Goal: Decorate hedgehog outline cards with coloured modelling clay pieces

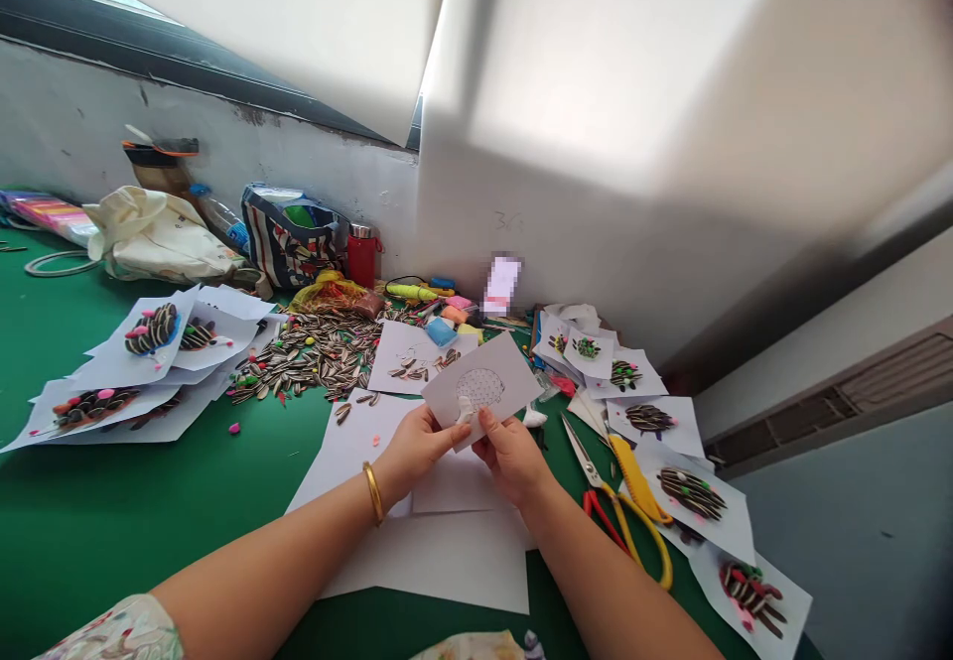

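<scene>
A white card (500, 382), marked with a dotted circle (478, 389), is held up between both hands, above loose sheets of white paper (424, 541). The left hand (421, 447), with a gold bangle (373, 493) worn at its wrist, is mostly closed, and the card is pinched at its lower edge between thumb and fingers. The right hand (510, 457) is similarly curled, with the same edge gripped from the other side.

To the right of the card, scissors with red and yellow handles (614, 516) are laid beside a yellow tool (636, 476). Paper sheets bearing seed pictures (692, 496) are spread further right, and more (153, 337) are piled to the left. Behind the card, a heap of striped sunflower seeds (309, 352) is scattered over a green table cover (96, 501). Small blocks of coloured clay (443, 328) are placed just behind the card, and a red flask (362, 258) and a striped bag (287, 238) are stood further back, against a wall.
</scene>
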